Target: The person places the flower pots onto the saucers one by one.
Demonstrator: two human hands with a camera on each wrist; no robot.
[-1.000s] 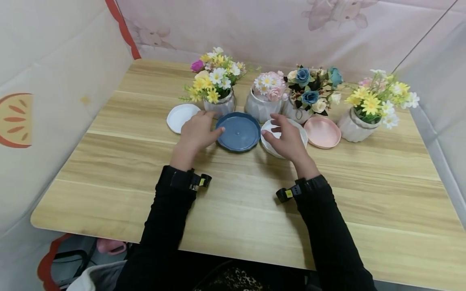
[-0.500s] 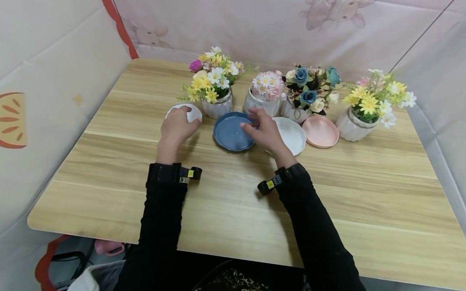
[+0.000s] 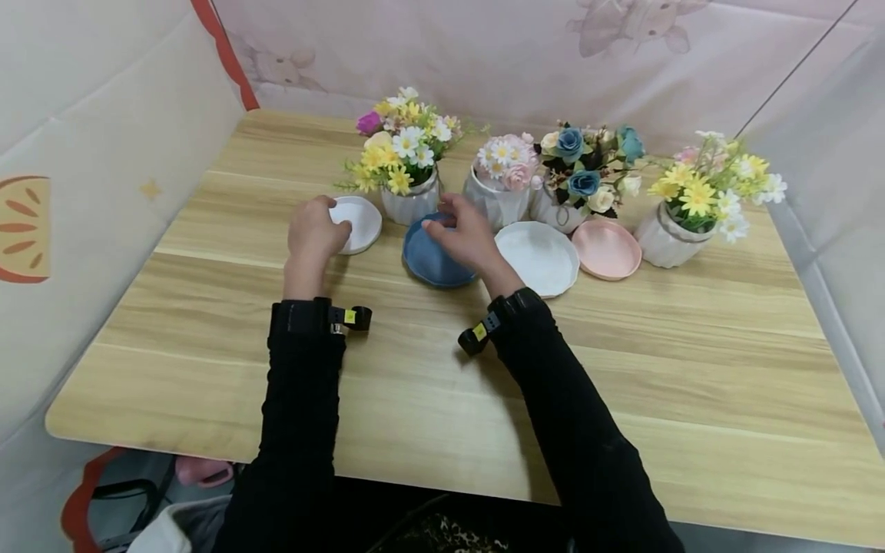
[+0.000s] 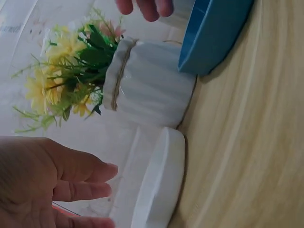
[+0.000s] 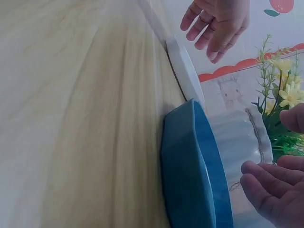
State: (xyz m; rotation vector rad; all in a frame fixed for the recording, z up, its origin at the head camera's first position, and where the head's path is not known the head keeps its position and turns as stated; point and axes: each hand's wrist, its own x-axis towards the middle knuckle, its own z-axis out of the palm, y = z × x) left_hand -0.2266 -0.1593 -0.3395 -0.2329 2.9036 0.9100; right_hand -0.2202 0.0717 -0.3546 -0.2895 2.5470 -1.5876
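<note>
My left hand [image 3: 311,234] hovers at the left edge of a small white saucer [image 3: 362,229], fingers apart and holding nothing. In the left wrist view its thumb and fingers stay above the saucer's rim [image 4: 164,183]. My right hand [image 3: 470,234] is over a blue saucer [image 3: 430,261] and hides part of it. The right wrist view has this hand's loosely bent fingers [image 5: 266,187] beside the blue rim, with nothing between them. Right of it lie a larger white saucer [image 3: 539,259] and a pink saucer [image 3: 608,250].
Behind the saucers stand white pots with artificial flowers: a yellow and white bunch [image 3: 401,153] at left, pink flowers [image 3: 508,161], blue roses [image 3: 584,182], and another yellow bunch [image 3: 698,196] at right. A wooden table [image 3: 415,399] carries everything. Fabric walls [image 3: 429,54] surround it.
Both hands have moved left: the left from between the small white and blue saucers to the white one's far edge, the right from the larger white saucer to over the blue one.
</note>
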